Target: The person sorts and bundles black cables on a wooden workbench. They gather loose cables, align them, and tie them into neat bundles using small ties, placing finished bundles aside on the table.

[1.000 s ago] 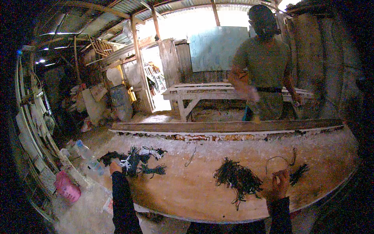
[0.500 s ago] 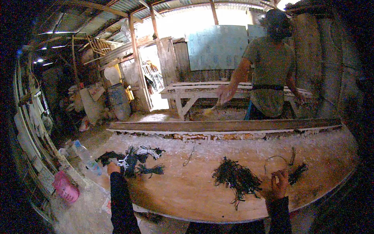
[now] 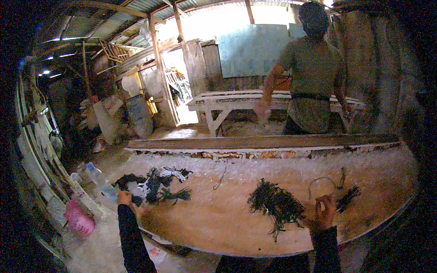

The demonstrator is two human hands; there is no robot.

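Left grip (image 3: 124,199) farther left, curled beside dark bundles (image 3: 155,183), its opening hidden

cannot read any word, number, brand or sign. can make out only dark, print-like marks on the pink plastic thing (image 3: 79,219) at the lower left, too small and blurred to spell out, and a patch of red on the pale sheet (image 3: 157,255) below the left part of the table (image 3: 218,227), just as illegible. can trace at most faint, smeared marks across the light blue panel (image 3: 252,50) at the back, and cannot tell print from glare on the clear bottle (image 3: 99,179) left of the table.
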